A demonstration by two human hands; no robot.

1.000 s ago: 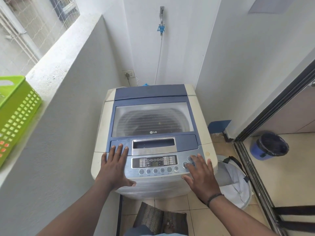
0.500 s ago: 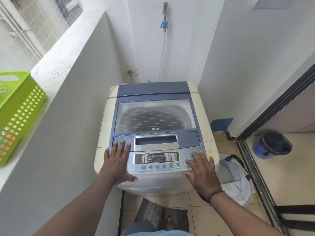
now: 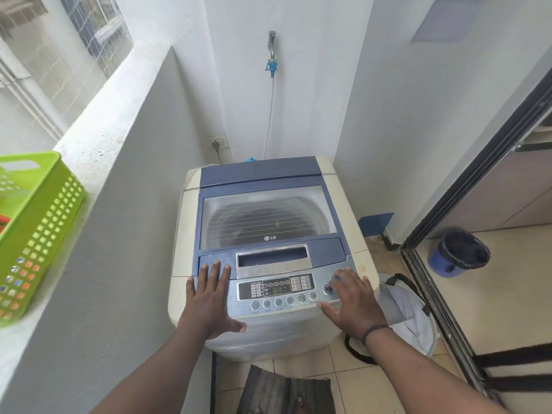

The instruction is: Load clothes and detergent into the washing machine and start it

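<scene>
A top-loading washing machine stands in the corner, cream body with a blue lid that is closed; the drum shows dimly through the lid's window. Its control panel with a row of round buttons faces me. My left hand lies flat on the panel's left end, fingers spread, holding nothing. My right hand rests flat on the panel's right end, fingertips over the large round buttons. A white laundry bag with black straps sits on the floor right of the machine.
A green plastic basket stands on the ledge of the low wall at left. A tap with a hose is on the back wall. A blue bin sits on the floor beyond the sliding door track. A dark mat lies at my feet.
Both hands stay flat on the panel. The camera has tilted slightly, so the machine sits lower in view. The right fingertips have crept a little toward the round buttons.
</scene>
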